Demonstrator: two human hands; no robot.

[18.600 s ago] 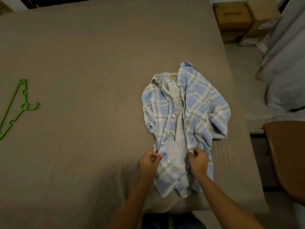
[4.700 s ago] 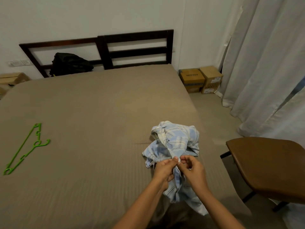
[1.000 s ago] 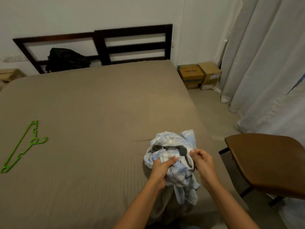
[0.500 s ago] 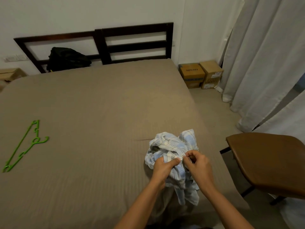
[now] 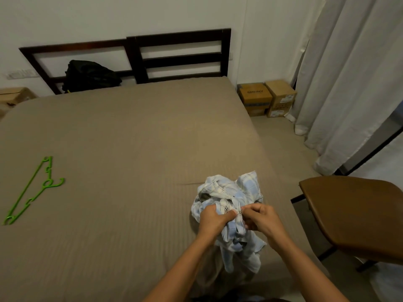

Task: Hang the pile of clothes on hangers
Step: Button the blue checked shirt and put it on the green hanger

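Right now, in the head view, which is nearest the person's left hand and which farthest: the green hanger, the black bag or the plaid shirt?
1. The plaid shirt: pinched in the left hand itself.
2. The green hanger: flat on the bed, far to the left.
3. The black bag: against the headboard, across the bed.

shirt [image 5: 229, 192] on bed [image 5: 130, 138] near-right | hanger [image 5: 32, 190] far left | chair [image 5: 353, 214] right

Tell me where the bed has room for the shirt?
Bare tan bed stretches between the green plastic hanger and the crumpled blue plaid shirt, back to the black bag. It's crowded at the near right edge, where the left hand and right hand pinch the shirt.
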